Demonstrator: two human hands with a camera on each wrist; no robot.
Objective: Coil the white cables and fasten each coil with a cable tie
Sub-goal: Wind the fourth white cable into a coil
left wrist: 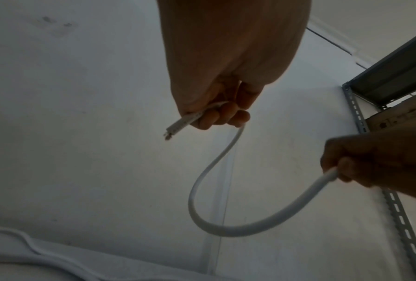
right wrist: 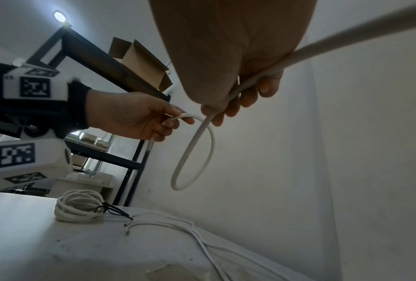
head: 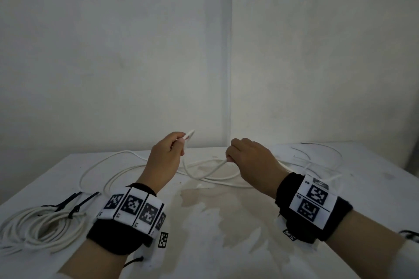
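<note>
Left hand (head: 165, 156) pinches the cable (left wrist: 202, 199) end; right hand (head: 247, 158), just beside, grips farther along, a slack loop hanging between them above the bench (head: 204, 222).

— What is carried by the table (head: 226, 233)?
— A finished coil (head: 40, 226), bound with black cable ties (head: 74, 207), is laid at the near left. Loose white cables (head: 127, 170) are spread across the far side, and thin wires (head: 317, 154) are seen at the far right.
</note>
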